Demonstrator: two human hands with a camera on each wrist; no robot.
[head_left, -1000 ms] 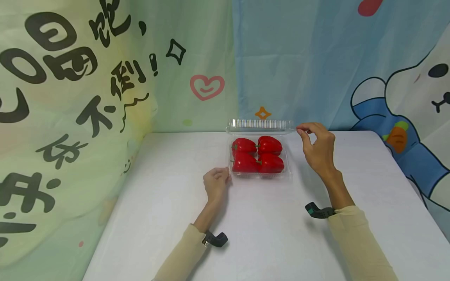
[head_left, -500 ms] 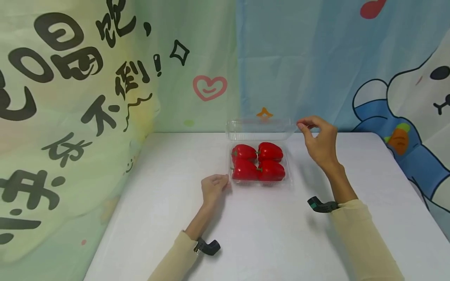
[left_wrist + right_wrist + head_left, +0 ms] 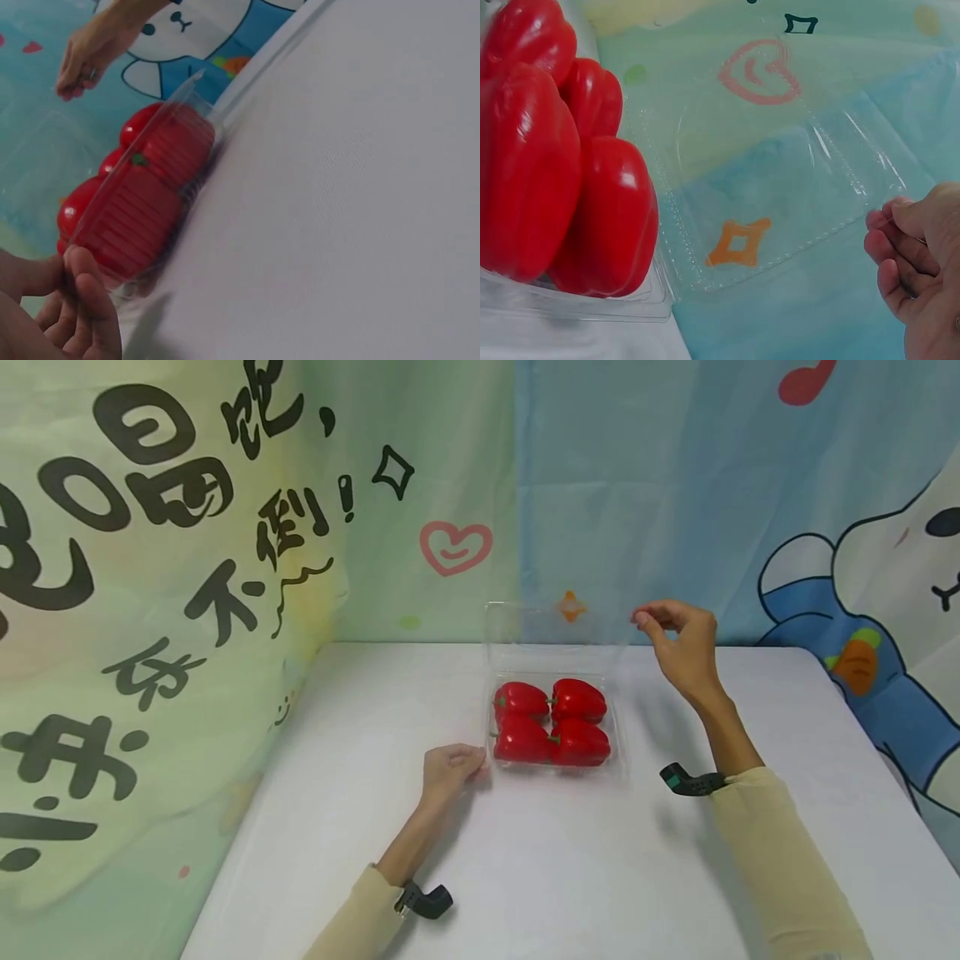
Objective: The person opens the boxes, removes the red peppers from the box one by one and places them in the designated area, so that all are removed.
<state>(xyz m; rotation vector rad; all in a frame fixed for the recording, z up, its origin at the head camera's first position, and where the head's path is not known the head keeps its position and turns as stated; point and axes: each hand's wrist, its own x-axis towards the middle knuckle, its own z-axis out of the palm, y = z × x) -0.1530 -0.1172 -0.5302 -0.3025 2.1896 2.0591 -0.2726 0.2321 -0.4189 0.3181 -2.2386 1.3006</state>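
Observation:
Several red bell peppers point(image 3: 581, 742) lie in a clear plastic clamshell box point(image 3: 619, 752) on the white table. Its transparent lid point(image 3: 525, 628) stands raised at the back, hinged along the far edge. At the lid's upper right corner, my right hand point(image 3: 681, 645) pinches the edge between thumb and fingers, as the right wrist view confirms on the lid point(image 3: 765, 172). My left hand point(image 3: 452, 770) pinches the box's near left corner. In the left wrist view, thumb and fingertips point(image 3: 81, 259) meet on the rim beside the peppers point(image 3: 142, 195).
A white table point(image 3: 570, 868) extends in front of the box. Behind it hangs a printed curtain point(image 3: 450, 460) with a heart and a bear, close to the lid. Dark wrist cameras point(image 3: 426, 902) sit at both sleeves.
The box with the peppers has slid toward me, my left hand moving with it. The lid has tilted so that more of its face shows; my right hand keeps pinching its corner.

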